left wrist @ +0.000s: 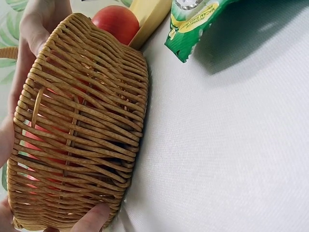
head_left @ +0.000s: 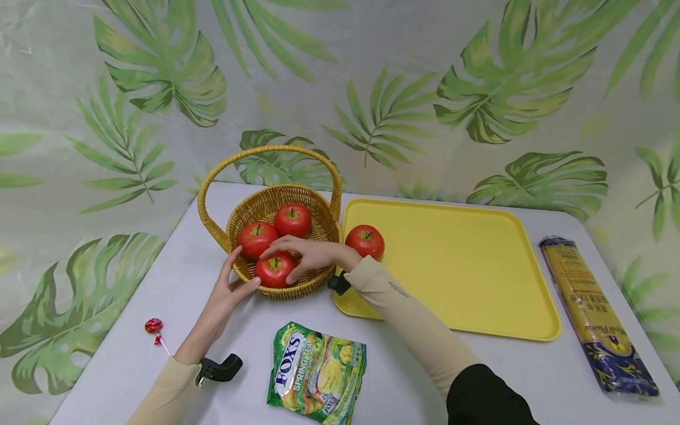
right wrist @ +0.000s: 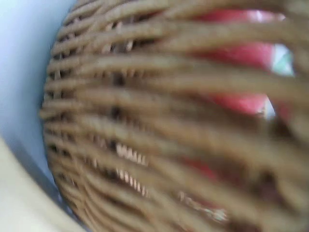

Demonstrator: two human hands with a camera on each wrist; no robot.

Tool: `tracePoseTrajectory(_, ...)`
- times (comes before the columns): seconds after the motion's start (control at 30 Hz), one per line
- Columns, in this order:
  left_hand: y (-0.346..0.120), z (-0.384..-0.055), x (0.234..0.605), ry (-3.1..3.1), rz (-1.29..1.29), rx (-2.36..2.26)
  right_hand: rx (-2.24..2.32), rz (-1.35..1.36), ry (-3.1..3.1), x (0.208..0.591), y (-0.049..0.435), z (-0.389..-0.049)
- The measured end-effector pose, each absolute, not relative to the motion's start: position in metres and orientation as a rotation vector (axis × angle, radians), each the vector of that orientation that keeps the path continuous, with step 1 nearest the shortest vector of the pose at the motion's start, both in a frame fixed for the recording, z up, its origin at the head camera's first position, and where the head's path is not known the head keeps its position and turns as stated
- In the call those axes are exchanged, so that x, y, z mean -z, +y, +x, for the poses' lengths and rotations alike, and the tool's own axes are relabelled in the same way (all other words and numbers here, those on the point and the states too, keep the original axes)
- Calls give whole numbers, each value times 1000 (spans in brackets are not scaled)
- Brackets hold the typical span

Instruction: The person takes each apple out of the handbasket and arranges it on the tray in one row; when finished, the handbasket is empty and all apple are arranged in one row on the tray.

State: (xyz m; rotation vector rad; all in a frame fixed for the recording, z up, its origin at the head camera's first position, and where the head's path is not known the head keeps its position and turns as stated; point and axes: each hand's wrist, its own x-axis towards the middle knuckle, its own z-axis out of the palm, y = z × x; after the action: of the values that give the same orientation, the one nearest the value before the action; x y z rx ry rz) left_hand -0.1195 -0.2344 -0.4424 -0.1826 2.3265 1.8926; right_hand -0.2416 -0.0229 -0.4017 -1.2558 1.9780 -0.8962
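A wicker basket (head_left: 317, 221) with a tall arched handle holds three red apples. My right hand (head_left: 310, 252) reaches over the basket's rim, thumb and fingers on either side of the front apple (head_left: 273, 270). Behind it lie a left apple (head_left: 257, 239) and a back apple (head_left: 293, 219). At the basket's front left, my left hand (head_left: 225, 298) holds the woven wall; a fingertip (left wrist: 94, 218) presses the weave in the left wrist view. Close up and blurred, the weave (right wrist: 145, 92) fills the right wrist view, with red showing through the gaps.
A fourth apple (head_left: 365, 242) sits on the left edge of a yellow tray (head_left: 451, 260), just right of the basket. In front lies a green Fox's candy bag (head_left: 319, 375). A red lollipop (head_left: 153, 326) is at left, a long pasta packet (head_left: 597, 319) at far right.
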Motion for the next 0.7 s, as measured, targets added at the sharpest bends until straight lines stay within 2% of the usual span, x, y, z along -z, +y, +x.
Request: tracePoseTrajectory(0.7, -234, -119, 442, 2340, -173, -1898, 863, -1224, 2219, 411, -28, -232)
